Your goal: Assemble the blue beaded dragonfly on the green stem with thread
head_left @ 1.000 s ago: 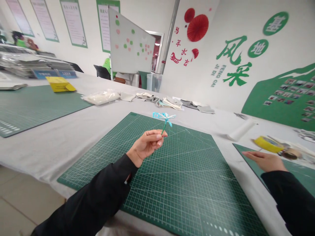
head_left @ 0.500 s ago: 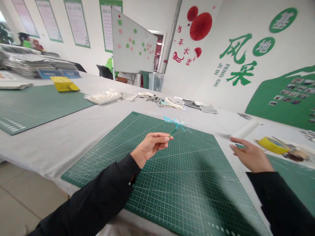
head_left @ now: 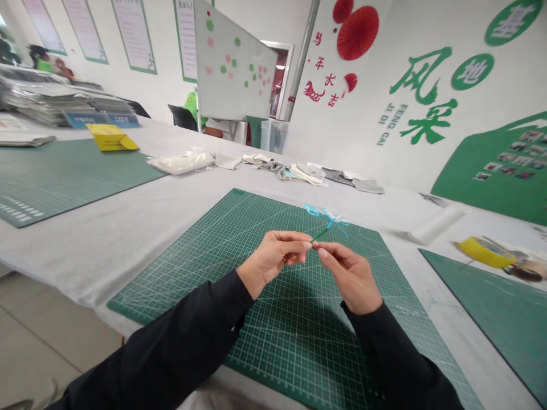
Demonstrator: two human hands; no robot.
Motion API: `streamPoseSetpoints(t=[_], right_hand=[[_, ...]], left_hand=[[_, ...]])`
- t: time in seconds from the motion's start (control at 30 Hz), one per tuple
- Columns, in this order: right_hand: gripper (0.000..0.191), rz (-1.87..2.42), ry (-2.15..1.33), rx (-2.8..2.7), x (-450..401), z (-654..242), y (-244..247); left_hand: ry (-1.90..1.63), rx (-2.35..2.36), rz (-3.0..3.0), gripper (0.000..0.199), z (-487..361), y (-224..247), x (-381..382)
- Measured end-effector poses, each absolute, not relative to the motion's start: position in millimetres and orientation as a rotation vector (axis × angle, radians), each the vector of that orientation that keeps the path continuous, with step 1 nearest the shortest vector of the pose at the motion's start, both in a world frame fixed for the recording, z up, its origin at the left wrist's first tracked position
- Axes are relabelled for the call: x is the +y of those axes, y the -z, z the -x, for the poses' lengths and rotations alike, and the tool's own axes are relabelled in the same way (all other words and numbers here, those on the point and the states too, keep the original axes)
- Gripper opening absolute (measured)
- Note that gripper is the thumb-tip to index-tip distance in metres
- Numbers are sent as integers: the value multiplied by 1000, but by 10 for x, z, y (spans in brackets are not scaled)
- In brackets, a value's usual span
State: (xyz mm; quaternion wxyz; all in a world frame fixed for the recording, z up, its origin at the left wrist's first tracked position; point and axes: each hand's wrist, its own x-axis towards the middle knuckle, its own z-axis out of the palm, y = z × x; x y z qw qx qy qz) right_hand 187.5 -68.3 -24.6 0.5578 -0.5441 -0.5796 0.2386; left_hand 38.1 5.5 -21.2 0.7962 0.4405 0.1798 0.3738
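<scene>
Green cutting mat [head_left: 192, 262] open around hands; left hand [head_left: 273, 256], right hand [head_left: 350, 279] fingers pinching teal wire stem [head_left: 320, 233].

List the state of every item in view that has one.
Pipe-cleaner figure, held up over the mat, tilted
Left hand, pinching the stem
Right hand, fingertips at the stem, grip unclear
Cutting mat, flat on the table
Whiteboard, standing at an angle, coloured dots on it
Paper roll, lying on its side
</scene>
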Motion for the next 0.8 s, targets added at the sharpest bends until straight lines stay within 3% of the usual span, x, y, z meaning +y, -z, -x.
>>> streamPoseSetpoints(t=[0.2,0.43,0.53,0.7,0.8], right_hand=[[15,1329,-430,-1258,-704,-1815,304],[16,1344,-502,-1160,-728,-1779,290],[21,1378,-704,-1154,-712,-1859,282],[31,1111,-1449,-918,-698,-2043,210],[31,849,-1511,-802,-724,-2084,147]], left_hand=[[-830,371,-922,16,-402,243,42],[-852,342,-937,13,-404,241,9],[-869,359,-959,13,-405,220,-8],[-892,395,-983,15,-403,192,-20],[-898,392,-993,15,-403,196,-16]])
